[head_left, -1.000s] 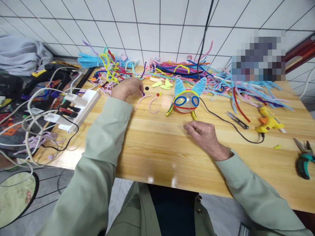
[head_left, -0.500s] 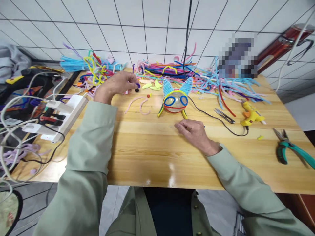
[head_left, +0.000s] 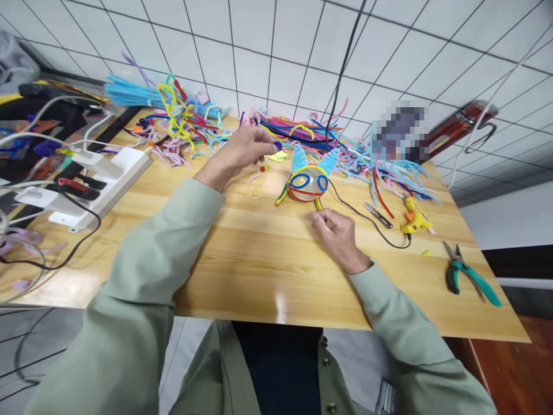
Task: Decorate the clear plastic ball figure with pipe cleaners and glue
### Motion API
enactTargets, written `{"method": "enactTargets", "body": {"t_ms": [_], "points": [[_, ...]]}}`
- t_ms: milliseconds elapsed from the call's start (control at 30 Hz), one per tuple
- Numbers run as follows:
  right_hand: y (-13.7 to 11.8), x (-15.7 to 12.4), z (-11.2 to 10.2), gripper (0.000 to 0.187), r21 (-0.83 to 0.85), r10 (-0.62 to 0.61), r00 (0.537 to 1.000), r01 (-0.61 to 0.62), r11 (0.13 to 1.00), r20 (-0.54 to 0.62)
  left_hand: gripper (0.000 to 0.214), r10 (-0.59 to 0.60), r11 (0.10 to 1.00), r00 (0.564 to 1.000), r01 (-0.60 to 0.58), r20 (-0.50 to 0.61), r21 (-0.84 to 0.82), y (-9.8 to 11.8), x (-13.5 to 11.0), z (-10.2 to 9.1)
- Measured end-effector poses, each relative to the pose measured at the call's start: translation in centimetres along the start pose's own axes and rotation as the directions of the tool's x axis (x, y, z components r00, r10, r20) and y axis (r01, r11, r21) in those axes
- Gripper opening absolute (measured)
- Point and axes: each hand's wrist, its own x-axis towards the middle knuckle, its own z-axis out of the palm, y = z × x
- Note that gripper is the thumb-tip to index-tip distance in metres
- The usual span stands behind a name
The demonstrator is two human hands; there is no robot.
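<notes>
My left hand is raised over the back of the table, pinching a small dark purple piece, seemingly a curled bit of pipe cleaner. Just right of it stands a clear ball figure with light blue pipe-cleaner ears, blue ring eyes, a red band and yellow-green legs. My right hand is closed at the table top, its fingertips close to the figure's right leg; what it holds, if anything, is hidden. Yellow pieces and a pink pipe cleaner lie near my left hand.
Heaps of coloured pipe cleaners line the wall. On the right lie thread snips, a yellow glue gun with its black cord, and green-handled pliers. A white power strip with cables sits left; a red flask stands behind.
My left hand has moved right with the purple piece, closer to the figure. My right hand stays closed, now nearer the figure's leg. The camera view has turned and tilted.
</notes>
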Motion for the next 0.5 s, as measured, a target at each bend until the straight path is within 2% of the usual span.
{"method": "enactTargets", "body": {"t_ms": [100, 233, 367, 500], "points": [[0.2, 0.1, 0.2, 0.025, -0.01, 0.012, 0.994, -0.014, 1.0, -0.112, 0.008, -0.06, 0.992, 0.997, 0.055, -0.04, -0.116, -0.7, -1.1, 1.4], [0.9, 0.4, 0.6, 0.016, -0.048, -0.037, 0.979, 0.028, 0.998, -0.201, 0.01, -0.076, 0.97, 0.994, 0.056, -0.076, -0.235, -1.8, -2.7, 2.6], [2.0, 0.8, 1.4, 0.025, -0.088, -0.099, 0.955, 0.078, 0.993, -0.279, 0.014, -0.105, 0.94, 0.993, 0.081, -0.054, -0.332, -2.5, -4.0, 3.6], [2.9, 1.7, 1.9, 0.039, -0.114, -0.114, 0.946, 0.083, 0.99, -0.302, 0.017, -0.131, 0.93, 0.991, 0.113, -0.027, -0.35, -2.8, -4.7, 4.6]]}}
